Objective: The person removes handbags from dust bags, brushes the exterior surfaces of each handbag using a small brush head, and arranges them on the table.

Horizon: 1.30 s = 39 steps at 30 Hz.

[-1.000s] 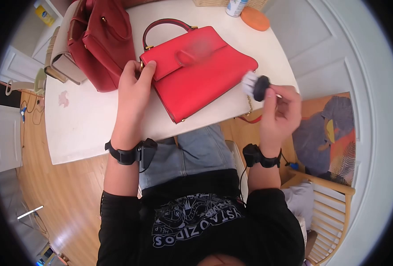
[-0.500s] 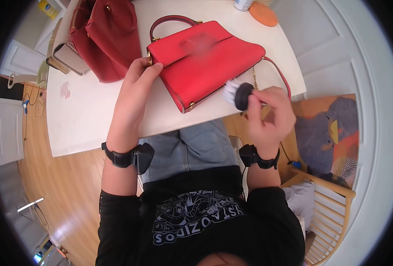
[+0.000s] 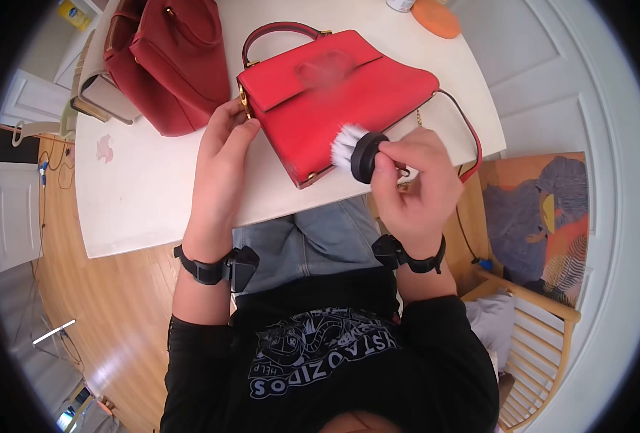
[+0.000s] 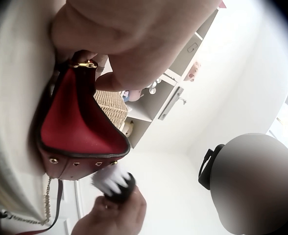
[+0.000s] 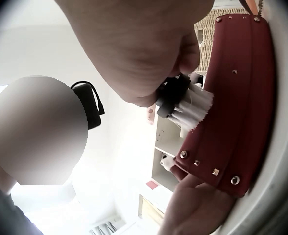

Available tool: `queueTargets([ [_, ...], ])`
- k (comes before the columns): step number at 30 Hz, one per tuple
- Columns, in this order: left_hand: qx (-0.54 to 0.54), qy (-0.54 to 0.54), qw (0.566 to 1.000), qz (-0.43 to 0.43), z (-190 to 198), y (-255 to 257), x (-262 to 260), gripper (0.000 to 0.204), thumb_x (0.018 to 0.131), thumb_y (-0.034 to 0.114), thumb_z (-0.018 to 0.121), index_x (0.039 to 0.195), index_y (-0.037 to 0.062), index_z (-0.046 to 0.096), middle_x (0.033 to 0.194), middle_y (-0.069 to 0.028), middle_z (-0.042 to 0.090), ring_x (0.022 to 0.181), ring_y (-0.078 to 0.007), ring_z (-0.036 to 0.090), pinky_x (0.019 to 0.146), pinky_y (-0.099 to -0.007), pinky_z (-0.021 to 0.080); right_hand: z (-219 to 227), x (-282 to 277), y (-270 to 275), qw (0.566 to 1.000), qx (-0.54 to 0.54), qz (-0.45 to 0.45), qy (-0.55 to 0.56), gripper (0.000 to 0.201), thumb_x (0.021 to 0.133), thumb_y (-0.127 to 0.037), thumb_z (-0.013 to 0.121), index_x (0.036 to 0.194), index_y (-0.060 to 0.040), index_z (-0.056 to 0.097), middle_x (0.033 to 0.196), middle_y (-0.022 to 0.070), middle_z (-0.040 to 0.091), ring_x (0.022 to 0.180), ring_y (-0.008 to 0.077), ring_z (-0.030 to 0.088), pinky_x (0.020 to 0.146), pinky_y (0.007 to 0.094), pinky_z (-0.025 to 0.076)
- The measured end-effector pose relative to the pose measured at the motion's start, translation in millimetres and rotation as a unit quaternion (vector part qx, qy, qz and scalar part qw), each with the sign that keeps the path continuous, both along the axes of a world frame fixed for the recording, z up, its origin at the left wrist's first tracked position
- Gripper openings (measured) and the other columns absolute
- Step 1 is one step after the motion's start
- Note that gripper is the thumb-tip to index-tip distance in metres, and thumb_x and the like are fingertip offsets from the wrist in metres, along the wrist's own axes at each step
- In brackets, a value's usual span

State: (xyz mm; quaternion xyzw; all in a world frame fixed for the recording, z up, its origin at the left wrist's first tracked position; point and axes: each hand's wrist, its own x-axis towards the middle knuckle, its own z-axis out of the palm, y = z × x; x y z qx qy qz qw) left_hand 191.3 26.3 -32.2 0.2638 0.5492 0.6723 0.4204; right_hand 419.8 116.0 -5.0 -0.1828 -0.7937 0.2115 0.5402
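Observation:
A red handbag (image 3: 298, 133) lies on its back on the white table, flap side up, its arched handle (image 3: 280, 27) toward the far side. My left hand (image 3: 224, 148) grips its left side by the gold clasp (image 3: 243, 99), thumb on top. Between thumb and fingers, my right hand (image 3: 422, 177) pinches a round black brush (image 3: 365, 157) with white bristles. In the head view the bristles overlap the bag's near lower edge; in the right wrist view the bristles (image 5: 195, 110) are right at the studded base (image 5: 237, 98). The right palm is partly hidden.
A darker red handbag (image 3: 172, 76) and a pale bag (image 3: 107, 90) stand at the table's left. The red bag's strap (image 3: 471, 137) hangs over the right edge. An orange oval (image 3: 435, 18) lies at the back right, beside a white can (image 3: 400, 4). A wooden chair (image 3: 532, 346) stands at lower right.
My right hand has carried the brush leftward, from beyond the bag's right side to its near lower edge. The left hand stays on the bag's left side, with the thumb slightly lower.

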Motion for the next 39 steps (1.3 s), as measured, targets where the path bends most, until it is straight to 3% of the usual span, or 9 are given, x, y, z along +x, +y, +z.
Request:
queueTargets([
  [6, 0.006, 0.010, 1.000, 0.004, 2.3, -2.8, 2.7, 0.046, 0.104, 0.014, 0.059, 0.145, -0.0065, 0.054, 0.137, -0.0124, 0.064, 0.129, -0.0189, 0.056, 0.116, -0.0333, 0.039, 8.6, 16.2, 8.9, 0.997, 0.041, -0.042, 0.059, 0.025, 0.083, 0.012, 0.077, 0.104, 0.0009, 0.072, 0.083, 0.0088, 0.068, 0.065, 0.0152, 0.060, 0.056, 0.0269, 0.046],
  [10, 0.006, 0.014, 1.000, 0.005, -0.6, -3.7, 1.6, 0.046, 0.104, 0.014, 0.058, 0.145, -0.0070, 0.054, 0.138, -0.0131, 0.064, 0.130, -0.0190, 0.056, 0.116, -0.0335, 0.039, -3.8, 9.3, 9.5, 0.997, -0.070, -0.024, 0.027, 0.022, 0.086, 0.013, 0.074, 0.105, 0.0030, 0.070, 0.084, 0.0101, 0.068, 0.065, 0.0145, 0.057, 0.057, 0.0261, 0.045],
  [16, 0.016, -0.004, 1.000, 0.010, 0.5, -4.0, 2.1, 0.046, 0.104, 0.013, 0.057, 0.145, -0.0073, 0.054, 0.138, -0.0133, 0.064, 0.130, -0.0183, 0.056, 0.116, -0.0325, 0.039, 5.6, 21.3, 21.6, 0.992, 0.018, -0.109, 0.061, 0.015, 0.090, 0.010, 0.073, 0.101, 0.0018, 0.070, 0.084, 0.0069, 0.065, 0.071, 0.0124, 0.060, 0.062, 0.0259, 0.047],
  [18, 0.020, -0.002, 1.000, 0.006, -0.4, -3.0, 1.5, 0.045, 0.104, 0.012, 0.057, 0.145, -0.0073, 0.054, 0.138, -0.0135, 0.064, 0.130, -0.0182, 0.056, 0.115, -0.0322, 0.039, 3.4, 17.5, 25.3, 0.977, -0.117, -0.149, 0.100, 0.011, 0.094, 0.007, 0.073, 0.102, 0.0013, 0.070, 0.086, 0.0060, 0.065, 0.074, 0.0116, 0.060, 0.066, 0.0261, 0.049],
  [24, 0.015, -0.007, 1.000, 0.007, -3.3, -4.9, 2.6, 0.044, 0.105, 0.011, 0.055, 0.145, -0.0077, 0.053, 0.140, -0.0146, 0.064, 0.132, -0.0187, 0.056, 0.117, -0.0319, 0.039, 1.8, 43.9, 36.4, 0.981, -0.111, -0.156, -0.006, 0.012, 0.100, 0.000, 0.071, 0.111, 0.0006, 0.069, 0.091, 0.0058, 0.068, 0.077, 0.0108, 0.062, 0.066, 0.0253, 0.050],
  [27, 0.022, -0.010, 1.000, 0.012, -4.6, -4.4, 1.5, 0.045, 0.105, 0.012, 0.055, 0.145, -0.0078, 0.053, 0.139, -0.0138, 0.064, 0.130, -0.0183, 0.056, 0.116, -0.0316, 0.039, -0.2, 37.2, 43.9, 0.950, -0.150, -0.247, 0.115, 0.009, 0.104, -0.004, 0.068, 0.113, 0.0005, 0.068, 0.093, 0.0028, 0.068, 0.080, 0.0091, 0.064, 0.066, 0.0254, 0.052],
  [30, 0.020, -0.002, 1.000, 0.006, -4.8, -2.5, -1.4, 0.046, 0.105, 0.008, 0.050, 0.147, -0.0103, 0.050, 0.142, -0.0162, 0.063, 0.137, -0.0225, 0.056, 0.118, -0.0362, 0.041, -13.2, 40.8, 51.6, 0.960, -0.232, -0.147, 0.046, 0.010, 0.105, -0.005, 0.068, 0.113, 0.0009, 0.067, 0.091, 0.0033, 0.067, 0.076, 0.0088, 0.063, 0.068, 0.0259, 0.054],
  [33, 0.006, 0.002, 1.000, 0.008, -2.8, -2.9, 1.3, 0.046, 0.105, 0.009, 0.050, 0.147, -0.0102, 0.050, 0.142, -0.0162, 0.063, 0.136, -0.0222, 0.056, 0.118, -0.0358, 0.041, -13.5, 55.0, 57.5, 0.968, -0.153, -0.197, 0.012, 0.012, 0.105, -0.006, 0.068, 0.114, 0.0009, 0.065, 0.091, 0.0051, 0.068, 0.074, 0.0093, 0.064, 0.068, 0.0250, 0.054],
  [39, -0.013, 0.029, 0.999, 0.006, 0.2, -4.4, 2.4, 0.045, 0.106, 0.009, 0.049, 0.147, -0.0106, 0.050, 0.142, -0.0154, 0.063, 0.134, -0.0206, 0.058, 0.117, -0.0347, 0.041, -21.9, 44.9, 58.4, 0.957, -0.231, -0.169, 0.055, 0.012, 0.107, -0.008, 0.066, 0.113, 0.0031, 0.063, 0.092, 0.0077, 0.069, 0.075, 0.0111, 0.067, 0.066, 0.0250, 0.056],
])
